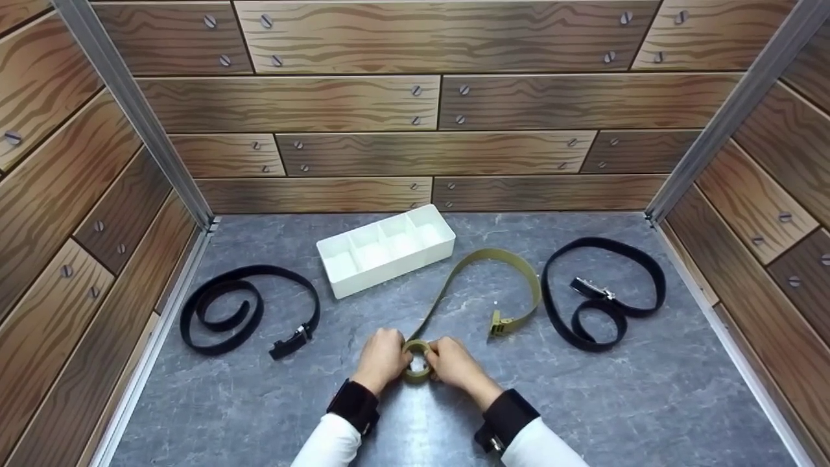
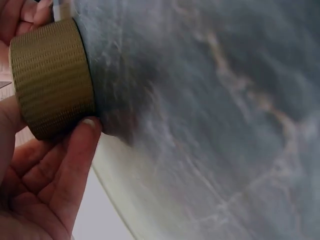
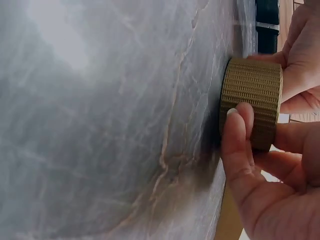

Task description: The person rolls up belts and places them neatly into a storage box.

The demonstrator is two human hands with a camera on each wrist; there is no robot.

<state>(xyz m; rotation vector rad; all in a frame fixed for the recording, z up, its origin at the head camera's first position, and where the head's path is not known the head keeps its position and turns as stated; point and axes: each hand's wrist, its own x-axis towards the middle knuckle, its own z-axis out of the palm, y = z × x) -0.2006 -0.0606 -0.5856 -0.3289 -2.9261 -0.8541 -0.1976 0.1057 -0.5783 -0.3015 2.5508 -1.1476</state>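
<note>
An olive webbing belt (image 1: 526,264) lies on the grey surface with one end wound into an upright-walled coil (image 1: 416,377). Its buckle (image 1: 498,324) is at the other end, to the right, and the strap between arcs away from me. My left hand (image 1: 381,357) pinches the coil's left side, thumb inside the ring. From the opposite side my right hand (image 1: 456,367) pinches it too. In the left wrist view, fingertips (image 2: 86,131) touch the ribbed coil (image 2: 52,80). The right wrist view shows fingers pressed on the outer face of the coil (image 3: 252,90).
A white tray (image 1: 382,277) with several compartments stands behind the hands. One black belt (image 1: 224,347) with a metal buckle lies loosely curled on the left, another black belt (image 1: 656,275) on the right. Wood-patterned walls (image 1: 415,104) enclose the back and sides.
</note>
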